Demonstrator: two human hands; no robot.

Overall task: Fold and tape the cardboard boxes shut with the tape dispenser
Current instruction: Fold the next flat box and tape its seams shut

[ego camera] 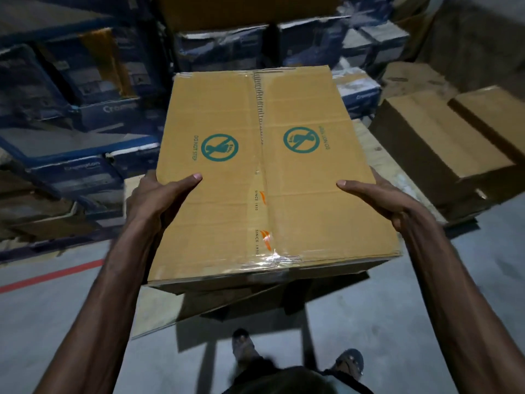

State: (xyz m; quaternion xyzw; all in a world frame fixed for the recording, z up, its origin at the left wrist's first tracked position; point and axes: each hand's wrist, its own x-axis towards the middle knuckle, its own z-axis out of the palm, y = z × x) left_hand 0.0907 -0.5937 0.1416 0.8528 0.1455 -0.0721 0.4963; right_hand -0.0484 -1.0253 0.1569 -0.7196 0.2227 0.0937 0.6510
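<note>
A brown cardboard box (301, 200) with closed top flaps fills the middle of the head view. Clear printed tape runs along its centre seam and over the near edge, and two green "do not step" signs mark the flaps. My left hand (159, 194) grips the box's left side, thumb lying on the top. My right hand (383, 197) grips the right side the same way. The box is held above the floor, over flat cardboard. No tape dispenser is in view.
Flattened cardboard (227, 302) lies on the grey floor under the box. Brown boxes (443, 143) are stacked at the right. Blue printed cartons (79, 109) are piled at the left and behind. A red floor line (51, 275) runs at left. My feet (298, 354) stand below.
</note>
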